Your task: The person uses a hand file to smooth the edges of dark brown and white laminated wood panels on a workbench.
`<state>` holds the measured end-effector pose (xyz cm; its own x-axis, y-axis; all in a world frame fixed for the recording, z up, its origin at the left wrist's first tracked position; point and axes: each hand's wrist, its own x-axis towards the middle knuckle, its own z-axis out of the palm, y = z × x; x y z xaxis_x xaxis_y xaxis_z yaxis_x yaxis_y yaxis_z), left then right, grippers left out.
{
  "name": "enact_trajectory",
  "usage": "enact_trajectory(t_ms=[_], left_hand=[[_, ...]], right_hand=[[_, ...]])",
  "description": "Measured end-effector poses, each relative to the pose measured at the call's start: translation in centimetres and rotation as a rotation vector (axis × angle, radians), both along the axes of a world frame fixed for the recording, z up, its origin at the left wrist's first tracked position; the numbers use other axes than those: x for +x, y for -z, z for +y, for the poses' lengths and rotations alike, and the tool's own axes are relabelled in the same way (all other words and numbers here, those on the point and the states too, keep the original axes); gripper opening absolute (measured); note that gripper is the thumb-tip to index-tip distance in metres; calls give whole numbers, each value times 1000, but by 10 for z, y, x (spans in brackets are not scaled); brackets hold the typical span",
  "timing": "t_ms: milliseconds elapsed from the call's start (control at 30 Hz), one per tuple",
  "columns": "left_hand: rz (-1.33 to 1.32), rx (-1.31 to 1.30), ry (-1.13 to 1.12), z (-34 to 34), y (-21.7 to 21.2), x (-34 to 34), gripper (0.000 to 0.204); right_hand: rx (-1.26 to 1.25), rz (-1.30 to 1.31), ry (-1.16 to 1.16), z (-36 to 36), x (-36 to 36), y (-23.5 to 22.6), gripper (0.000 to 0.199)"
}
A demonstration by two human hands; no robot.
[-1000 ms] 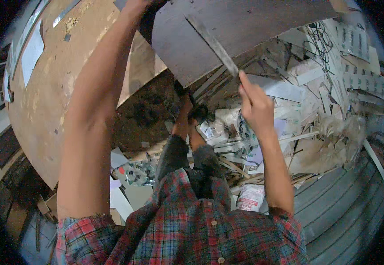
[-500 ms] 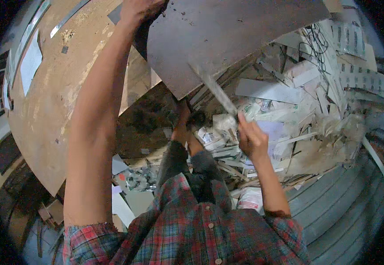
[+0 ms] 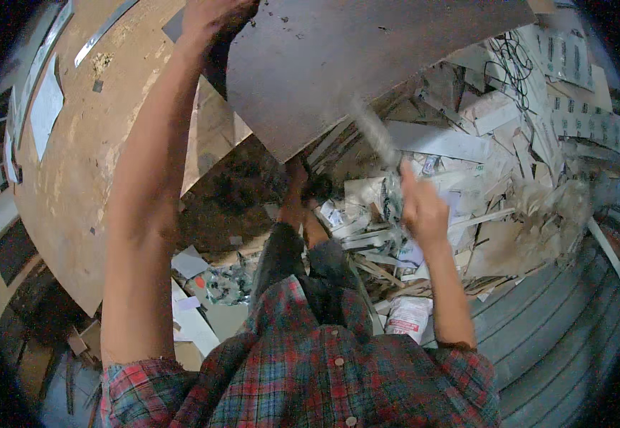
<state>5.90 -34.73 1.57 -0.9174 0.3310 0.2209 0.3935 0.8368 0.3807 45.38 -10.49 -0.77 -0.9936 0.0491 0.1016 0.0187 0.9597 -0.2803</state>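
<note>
A large dark brown board (image 3: 310,64) lies at the top of the view, one corner pointing toward me past the workbench edge. My left hand (image 3: 213,21) is closed at its left side; the fingertips are shadowed and partly cut off by the frame. My right hand (image 3: 424,207) is wrapped around one end of a long, flat grey file-like tool (image 3: 375,132), smeared by motion. The tool's far end meets or overlaps the board's near edge; whether it touches cannot be told.
A wide wooden worktop (image 3: 74,192) with scraps and strips fills the left. Offcuts and plastic wrap (image 3: 481,207) litter the floor at right, near black cable (image 3: 513,64) and grey corrugated sheeting (image 3: 538,342). A white bag (image 3: 408,317) lies beside my legs.
My right hand and the flat tool have shifted right and slightly farther away, along the board's near edge. My left hand stays at the board, with the whole view slightly shifted.
</note>
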Motion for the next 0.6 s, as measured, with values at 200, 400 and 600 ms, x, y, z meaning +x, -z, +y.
enact_trajectory(t_ms=[200, 400, 600], left_hand=[[-40, -10, -21, 2, -2, 0, 50], [-45, -7, -17, 4, 0, -3, 53], [164, -63, 111, -17, 34, -38, 58]], right_hand=[[-173, 109, 33, -5, -83, -3, 53], [-91, -187, -17, -9, 32, 6, 53], [-192, 104, 103, 4, -92, -19, 42]])
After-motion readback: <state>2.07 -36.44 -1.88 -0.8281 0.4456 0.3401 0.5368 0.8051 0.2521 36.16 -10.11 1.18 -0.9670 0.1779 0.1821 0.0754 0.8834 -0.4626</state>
